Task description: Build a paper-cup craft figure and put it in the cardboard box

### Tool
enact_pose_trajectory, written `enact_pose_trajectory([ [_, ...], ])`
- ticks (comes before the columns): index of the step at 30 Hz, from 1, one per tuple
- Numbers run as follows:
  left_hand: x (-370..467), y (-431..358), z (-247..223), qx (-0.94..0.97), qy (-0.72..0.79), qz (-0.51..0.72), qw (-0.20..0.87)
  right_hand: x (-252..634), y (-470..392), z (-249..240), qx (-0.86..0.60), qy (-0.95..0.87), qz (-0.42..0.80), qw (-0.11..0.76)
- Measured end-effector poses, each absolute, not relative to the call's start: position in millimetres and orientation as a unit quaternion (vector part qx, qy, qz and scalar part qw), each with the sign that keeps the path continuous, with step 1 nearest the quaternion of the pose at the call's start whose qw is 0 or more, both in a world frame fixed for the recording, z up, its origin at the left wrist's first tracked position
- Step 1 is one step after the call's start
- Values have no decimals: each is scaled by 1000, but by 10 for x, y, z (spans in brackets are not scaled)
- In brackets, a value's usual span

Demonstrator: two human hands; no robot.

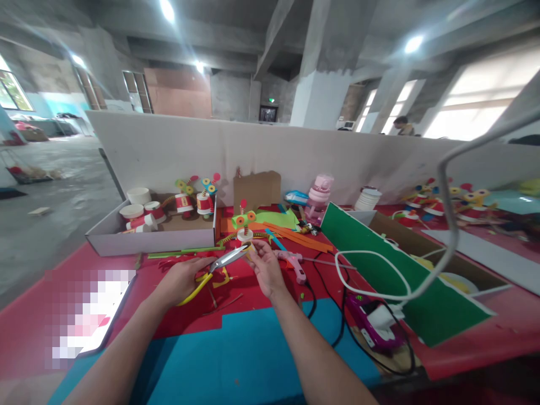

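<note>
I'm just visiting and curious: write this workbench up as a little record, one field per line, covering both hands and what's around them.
Left hand: holds yellow-handled metal scissors
Right hand: pinches a small yellowish piece, material unclear
Scissors' tips: at that piece; touching or apart, cannot tell
Behind the hands: green-headed figure with orange eyes, upright
Right of right hand: pink glue gun
Left rear: white-walled box holding white cups and two red-and-white cup figures
Right side: box with a green panel
Front: flat blue sheet
</note>
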State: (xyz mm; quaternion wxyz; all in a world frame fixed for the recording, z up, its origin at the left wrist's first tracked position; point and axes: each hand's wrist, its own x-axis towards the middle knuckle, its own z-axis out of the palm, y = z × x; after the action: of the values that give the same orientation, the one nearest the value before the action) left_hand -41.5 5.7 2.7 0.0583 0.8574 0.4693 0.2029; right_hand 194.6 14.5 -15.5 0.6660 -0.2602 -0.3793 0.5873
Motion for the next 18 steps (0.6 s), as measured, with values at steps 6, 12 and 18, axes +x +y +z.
enact_pose_trajectory([
  [6,-429,70,5,853,475,207,63,1937,127,-146,-257,-378,590,665],
  [12,-426,74,-4,849,467,229,88,1926,132,-153,-264,-369,591,667],
  [18,-416,85,2,852,463,226,93,1931,144,-172,-259,-365,601,662],
])
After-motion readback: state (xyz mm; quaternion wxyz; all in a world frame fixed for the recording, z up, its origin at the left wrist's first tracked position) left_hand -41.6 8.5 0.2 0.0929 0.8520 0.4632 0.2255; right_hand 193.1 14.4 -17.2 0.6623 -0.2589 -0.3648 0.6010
